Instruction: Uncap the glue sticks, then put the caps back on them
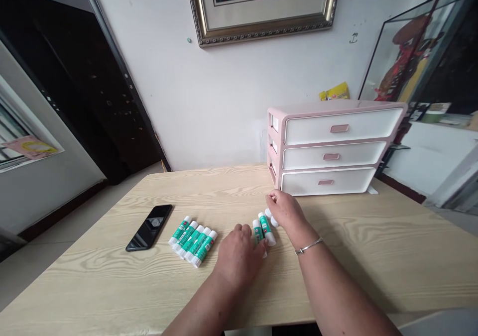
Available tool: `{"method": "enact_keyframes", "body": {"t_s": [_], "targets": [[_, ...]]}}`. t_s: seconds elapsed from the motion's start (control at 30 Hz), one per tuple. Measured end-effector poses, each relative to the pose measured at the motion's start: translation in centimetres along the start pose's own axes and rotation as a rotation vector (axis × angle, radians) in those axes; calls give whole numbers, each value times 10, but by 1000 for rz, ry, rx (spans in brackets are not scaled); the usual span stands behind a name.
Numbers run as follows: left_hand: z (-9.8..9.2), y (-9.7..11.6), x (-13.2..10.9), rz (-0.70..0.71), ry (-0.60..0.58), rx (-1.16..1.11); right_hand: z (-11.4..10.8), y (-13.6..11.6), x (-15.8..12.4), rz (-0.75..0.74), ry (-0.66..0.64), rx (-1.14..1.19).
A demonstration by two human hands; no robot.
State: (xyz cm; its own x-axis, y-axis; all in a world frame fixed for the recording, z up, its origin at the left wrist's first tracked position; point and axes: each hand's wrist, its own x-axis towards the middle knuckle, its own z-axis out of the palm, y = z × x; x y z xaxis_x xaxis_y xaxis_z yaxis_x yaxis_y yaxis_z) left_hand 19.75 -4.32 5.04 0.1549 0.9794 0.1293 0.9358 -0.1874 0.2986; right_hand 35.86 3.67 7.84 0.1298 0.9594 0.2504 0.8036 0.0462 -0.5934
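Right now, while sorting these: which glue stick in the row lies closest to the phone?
The leftmost glue stick in the row of five, nearest the black smartphone; the other four lie side by side farther from it.

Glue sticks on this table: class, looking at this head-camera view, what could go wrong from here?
The loose glue sticks beside the left hand lie on a smooth tabletop and might roll. They sit close to the row of five glue sticks, which could get knocked out of line. The right hand is near the pink-and-white drawer unit, so it might bump it.
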Motion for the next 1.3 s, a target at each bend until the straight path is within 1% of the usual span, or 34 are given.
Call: {"method": "enact_keyframes", "body": {"t_s": [0.1, 0.23, 0.37, 0.43, 0.5, 0.67, 0.73, 0.83, 0.9, 0.93, 1.03, 1.07, 1.17, 1.23, 1.3], "targets": [[-2, 5, 8, -32, -48, -7, 0, -2, -1, -15, 10, 15], [-2, -1, 8, -48, -69, 41, 1, -4, -3, -52, 29, 47], [-5, -8, 3, -73, -66, 62, 4, -8, -7, -98, -12, 85], [-7, -12, -2, -82, -46, 30, 6, -12, -11, -137, -43, 106], [-9, -15, -6, -80, 1, -2, 8, -16, -15, -185, -83, 125], [-7, -22, -15, 4, 119, -8, 11, -29, -31, -293, -228, 137], [-6, -23, -16, 23, 137, -6, 14, -35, -36, -319, -260, 159], [-7, -23, -17, 28, 135, -38, 21, -41, -41, -309, -260, 232], [-10, -23, -18, 24, 119, -106, 26, -43, -43, -273, -275, 293], [-13, -23, -18, 24, 106, -163, 28, -43, -44, -241, -303, 341], [-23, -22, -19, 52, 42, -423, 31, -44, -45, -140, -414, 540], [-26, -22, -20, 69, 19, -514, 30, -44, -45, -126, -433, 593], [-32, -22, -23, 81, -35, -723, 27, -45, -46, -159, -412, 666], [-32, -23, -26, 35, -84, -853, 24, -46, -48, -192, -397, 694], [-30, -22, -29, -35, -170, -1012, 24, -47, -51, -214, -403, 724]]}}
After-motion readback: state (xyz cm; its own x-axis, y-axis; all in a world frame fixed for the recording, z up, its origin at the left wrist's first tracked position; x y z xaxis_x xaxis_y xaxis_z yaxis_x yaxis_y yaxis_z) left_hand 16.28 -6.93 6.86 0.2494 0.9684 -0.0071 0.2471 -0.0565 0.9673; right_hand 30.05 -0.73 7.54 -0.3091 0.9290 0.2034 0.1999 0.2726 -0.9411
